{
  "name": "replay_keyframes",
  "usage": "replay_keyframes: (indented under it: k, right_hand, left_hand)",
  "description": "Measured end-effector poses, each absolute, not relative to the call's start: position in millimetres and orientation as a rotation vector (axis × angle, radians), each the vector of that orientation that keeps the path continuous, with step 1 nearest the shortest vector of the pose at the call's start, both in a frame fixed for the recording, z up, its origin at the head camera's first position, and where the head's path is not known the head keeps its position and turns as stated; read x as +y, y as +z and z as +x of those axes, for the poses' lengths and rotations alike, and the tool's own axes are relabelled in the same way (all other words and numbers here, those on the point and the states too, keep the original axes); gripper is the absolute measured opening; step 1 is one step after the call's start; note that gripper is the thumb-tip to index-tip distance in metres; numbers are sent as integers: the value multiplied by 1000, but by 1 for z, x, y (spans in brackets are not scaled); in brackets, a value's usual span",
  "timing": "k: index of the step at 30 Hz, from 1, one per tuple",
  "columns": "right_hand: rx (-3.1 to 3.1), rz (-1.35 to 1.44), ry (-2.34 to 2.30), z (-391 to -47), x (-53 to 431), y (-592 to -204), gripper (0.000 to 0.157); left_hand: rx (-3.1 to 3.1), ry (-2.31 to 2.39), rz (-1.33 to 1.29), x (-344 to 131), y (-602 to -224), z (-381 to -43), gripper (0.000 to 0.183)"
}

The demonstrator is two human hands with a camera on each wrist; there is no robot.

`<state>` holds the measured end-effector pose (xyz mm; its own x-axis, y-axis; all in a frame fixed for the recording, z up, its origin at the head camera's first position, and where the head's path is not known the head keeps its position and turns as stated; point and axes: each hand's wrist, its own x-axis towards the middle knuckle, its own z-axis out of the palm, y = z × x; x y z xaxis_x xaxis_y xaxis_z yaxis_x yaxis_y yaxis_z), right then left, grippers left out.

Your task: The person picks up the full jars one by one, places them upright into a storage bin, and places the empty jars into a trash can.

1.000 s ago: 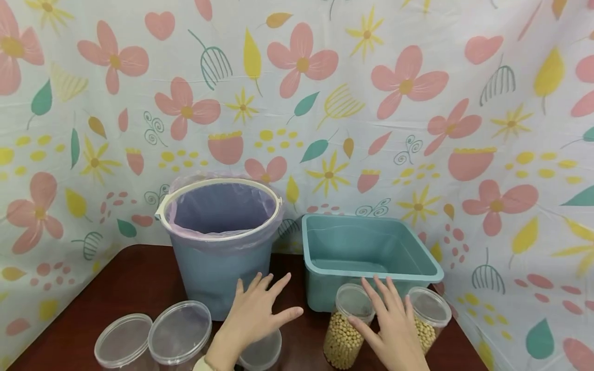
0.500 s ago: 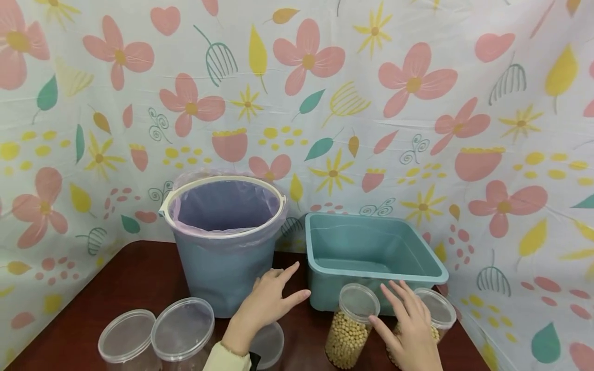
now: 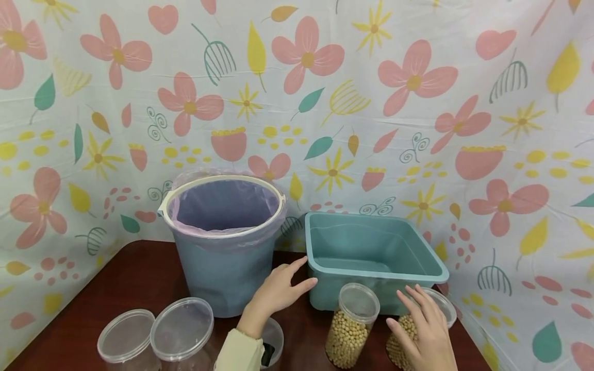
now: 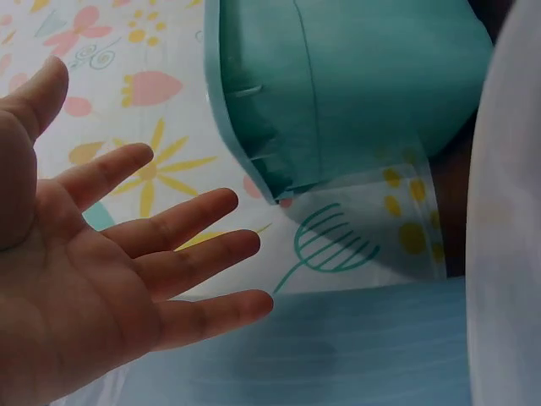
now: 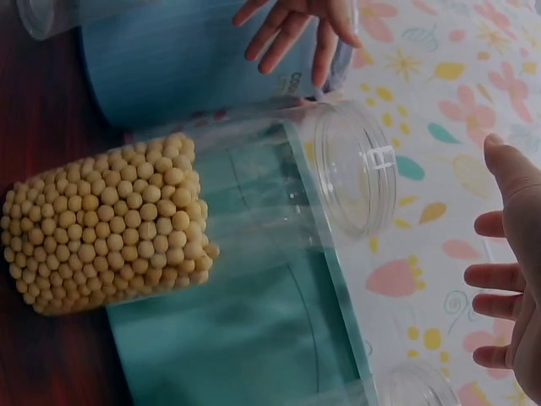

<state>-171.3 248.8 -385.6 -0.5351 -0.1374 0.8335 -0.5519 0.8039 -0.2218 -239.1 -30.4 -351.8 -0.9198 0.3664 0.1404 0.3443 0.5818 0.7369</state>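
Note:
My left hand [image 3: 278,291] hangs with fingers spread between the blue bucket and the teal tub [image 3: 371,273], holding nothing. The left wrist view shows its bare palm [image 4: 93,288] and spread fingers. My right hand [image 3: 427,332], also holding nothing, is raised at the right-hand jar of yellow beans [image 3: 400,340] and partly hides it. In the head view I cannot tell whether they touch. Left of this hand, a second clear lidded jar [image 3: 348,335] is partly filled with round yellow beans. In the right wrist view, the right hand [image 5: 520,279] is apart from the nearer bean jar [image 5: 110,224].
A blue bucket [image 3: 225,278] with a thin pinkish bag over its rim stands at the back left. Two clear lidded jars [image 3: 126,337] [image 3: 182,330] stand at the front left. Another clear jar [image 3: 275,335] is partly behind my left wrist. A floral cloth [image 3: 297,103] hangs behind the dark table [image 3: 144,273].
My left hand has moved right, towards the tub's near left corner. My right hand has moved right, away from the left bean jar to the right one. The view has shifted slightly.

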Motion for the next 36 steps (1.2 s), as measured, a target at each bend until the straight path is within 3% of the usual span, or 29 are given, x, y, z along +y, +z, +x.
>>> replay_keyframes:
  k: [36]
  right_hand:
    - [-1962,499,542,-169,303,-390,61]
  left_hand:
    - [2539,1641,364,-5,-360,-292,59]
